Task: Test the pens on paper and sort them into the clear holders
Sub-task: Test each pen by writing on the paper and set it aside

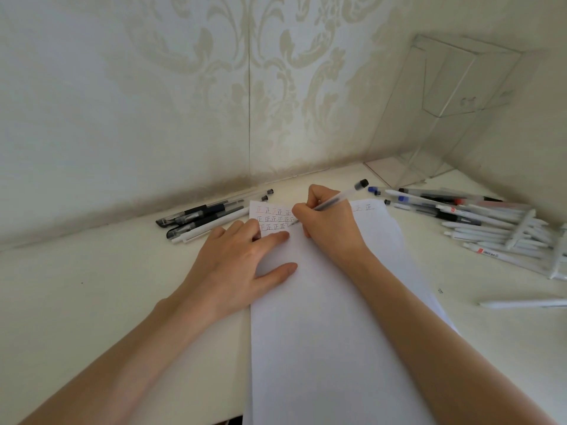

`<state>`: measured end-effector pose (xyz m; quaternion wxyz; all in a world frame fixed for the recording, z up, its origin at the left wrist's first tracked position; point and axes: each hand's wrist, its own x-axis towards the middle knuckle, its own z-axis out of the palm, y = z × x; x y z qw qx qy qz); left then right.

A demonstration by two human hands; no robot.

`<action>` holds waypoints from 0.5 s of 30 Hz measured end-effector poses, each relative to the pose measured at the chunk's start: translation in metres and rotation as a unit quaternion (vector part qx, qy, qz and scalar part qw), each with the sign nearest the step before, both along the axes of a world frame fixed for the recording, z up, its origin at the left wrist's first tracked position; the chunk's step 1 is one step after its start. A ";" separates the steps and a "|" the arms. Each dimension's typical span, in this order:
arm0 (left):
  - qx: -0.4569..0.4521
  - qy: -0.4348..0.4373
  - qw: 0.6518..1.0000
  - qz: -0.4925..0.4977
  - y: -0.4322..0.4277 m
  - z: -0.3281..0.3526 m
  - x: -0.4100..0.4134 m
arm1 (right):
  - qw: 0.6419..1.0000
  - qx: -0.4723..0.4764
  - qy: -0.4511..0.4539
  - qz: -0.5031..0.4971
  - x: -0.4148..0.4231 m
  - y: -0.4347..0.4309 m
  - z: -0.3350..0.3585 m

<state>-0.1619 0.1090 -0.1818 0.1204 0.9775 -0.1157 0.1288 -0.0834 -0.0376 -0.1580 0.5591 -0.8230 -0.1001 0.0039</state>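
A white sheet of paper [331, 317] lies lengthwise in front of me, with rows of small written marks [271, 219] near its far end. My right hand [328, 222] grips a clear pen with a black end [343, 196], its tip down on the paper by the marks. My left hand [242, 259] rests flat on the paper's left edge, fingers straight. A clear holder [454, 96] stands against the wall at the back right, nothing visible in it.
A small group of black-grip and white pens [205, 217] lies left of the paper by the wall. A large pile of mostly white pens [478, 222] lies to the right. One white pen [524, 303] lies alone at the right edge.
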 end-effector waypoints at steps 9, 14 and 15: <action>0.000 -0.005 1.000 -0.004 0.000 -0.001 0.001 | 1.000 0.008 0.001 -0.010 0.001 -0.001 -0.002; -0.005 0.005 1.000 -0.007 0.000 0.000 0.000 | 1.000 0.000 0.010 0.008 -0.001 -0.001 0.000; -0.005 0.004 1.000 -0.008 0.000 -0.001 0.001 | 1.000 -0.001 0.014 0.009 -0.001 -0.001 0.000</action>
